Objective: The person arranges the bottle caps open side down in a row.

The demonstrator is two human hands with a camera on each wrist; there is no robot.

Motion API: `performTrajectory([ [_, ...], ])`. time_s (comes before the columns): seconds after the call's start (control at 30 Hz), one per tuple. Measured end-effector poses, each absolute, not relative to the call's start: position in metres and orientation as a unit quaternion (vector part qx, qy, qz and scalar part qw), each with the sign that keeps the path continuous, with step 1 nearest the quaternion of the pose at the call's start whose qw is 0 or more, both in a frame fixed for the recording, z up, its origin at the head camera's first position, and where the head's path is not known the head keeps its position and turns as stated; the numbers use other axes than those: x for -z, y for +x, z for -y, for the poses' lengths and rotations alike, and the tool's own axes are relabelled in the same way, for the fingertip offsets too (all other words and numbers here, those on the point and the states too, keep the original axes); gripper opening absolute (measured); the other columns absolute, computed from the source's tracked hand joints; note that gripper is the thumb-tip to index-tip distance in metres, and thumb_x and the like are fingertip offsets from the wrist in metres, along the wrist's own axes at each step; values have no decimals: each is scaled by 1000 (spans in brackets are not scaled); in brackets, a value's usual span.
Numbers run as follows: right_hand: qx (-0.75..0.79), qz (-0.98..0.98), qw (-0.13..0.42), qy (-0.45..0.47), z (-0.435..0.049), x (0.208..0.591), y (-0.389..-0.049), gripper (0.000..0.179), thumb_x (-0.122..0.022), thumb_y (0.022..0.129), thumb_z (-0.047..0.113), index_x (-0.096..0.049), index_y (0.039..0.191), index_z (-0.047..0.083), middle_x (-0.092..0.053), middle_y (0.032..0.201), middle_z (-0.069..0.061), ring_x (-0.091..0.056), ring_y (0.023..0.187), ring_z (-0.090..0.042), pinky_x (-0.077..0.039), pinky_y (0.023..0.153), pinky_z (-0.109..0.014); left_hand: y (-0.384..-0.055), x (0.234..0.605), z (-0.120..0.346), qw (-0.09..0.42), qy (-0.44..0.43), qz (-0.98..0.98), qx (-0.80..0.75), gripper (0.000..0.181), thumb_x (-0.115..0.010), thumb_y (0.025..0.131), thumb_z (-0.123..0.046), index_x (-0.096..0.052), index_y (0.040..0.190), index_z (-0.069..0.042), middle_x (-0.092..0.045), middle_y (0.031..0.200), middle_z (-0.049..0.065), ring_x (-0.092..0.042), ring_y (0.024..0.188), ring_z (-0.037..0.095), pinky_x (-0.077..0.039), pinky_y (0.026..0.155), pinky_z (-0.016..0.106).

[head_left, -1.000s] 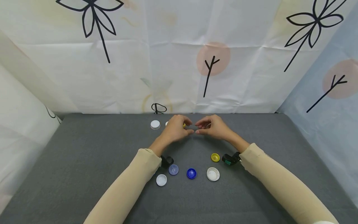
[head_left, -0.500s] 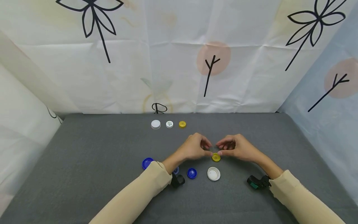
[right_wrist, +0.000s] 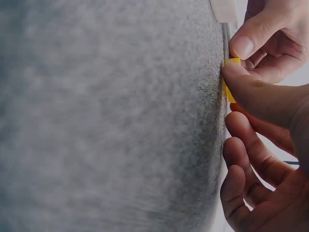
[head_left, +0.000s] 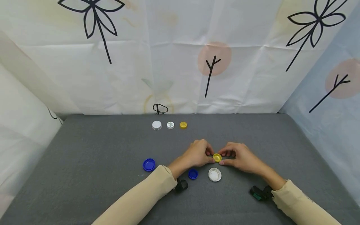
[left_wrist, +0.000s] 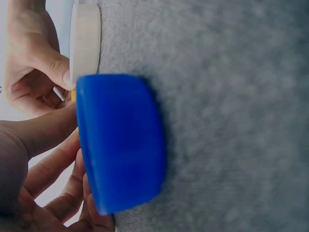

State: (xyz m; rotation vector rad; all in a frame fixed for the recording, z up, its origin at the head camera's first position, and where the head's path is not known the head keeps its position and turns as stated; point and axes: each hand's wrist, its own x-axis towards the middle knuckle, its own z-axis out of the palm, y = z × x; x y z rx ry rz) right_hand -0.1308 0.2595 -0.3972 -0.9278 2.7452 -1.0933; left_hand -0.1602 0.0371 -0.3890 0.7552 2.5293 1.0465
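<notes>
A yellow cap (head_left: 217, 157) is grasped by both hands above the middle of the grey tabletop (head_left: 84, 187), somewhat toward the right edge. Its left side is pinched by the thumb and forefinger of the left hand (head_left: 199, 153), and its right side by those of the right hand (head_left: 238, 157). In the right wrist view, part of the cap is covered by the right thumb, and the remaining right fingers are bent loosely beside it. In the left wrist view, only a sliver of yellow can be seen. Whether the cap is lifted from the tabletop or touches it cannot be told.

Between the hands and the near edge, a white rimmed cap (head_left: 215, 174) is laid with its recessed face up, and a small blue cap (head_left: 192, 174) is placed to its left. A larger blue cap (head_left: 149, 164) is set farther toward the left edge, beyond the left sleeve (head_left: 140, 195). Near the middle of the far edge, a short row is formed by a plain white cap (head_left: 156, 125), a printed white cap (head_left: 170, 125) and a second yellow cap (head_left: 183, 125), spaced apart. Behind that edge, a pale patterned cloth (head_left: 180, 72) is hung.
</notes>
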Motion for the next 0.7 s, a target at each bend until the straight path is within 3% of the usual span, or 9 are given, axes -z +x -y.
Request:
performTrajectory([
  [0.17, 357, -883, 2, -303, -253, 392, -133, 25, -86, 82, 10, -77, 105, 11, -63, 88, 5, -56, 76, -7, -48, 64, -29, -158, 389, -30, 128, 265, -866, -404, 12, -86, 84, -15, -80, 93, -10, -70, 80, -6, -58, 73, 3, -47, 67, 22],
  [0.37, 385, -867, -29, -314, -234, 379, -142, 25, -84, 83, 10, -76, 107, 13, -67, 93, 4, -61, 80, -16, -49, 68, -33, -155, 376, -4, 101, 261, -837, -470, 12, -82, 86, -8, -78, 97, -4, -72, 82, -1, -65, 73, 7, -52, 65, 21],
  [0.7, 448, -830, -49, -327, -179, 359, -155, 26, -82, 86, 6, -76, 111, 9, -69, 100, 2, -63, 87, -22, -52, 74, -41, -151, 344, 52, 50, 226, -820, -523, 18, -80, 87, -9, -76, 104, -3, -75, 92, 2, -70, 83, 12, -57, 74, 28],
])
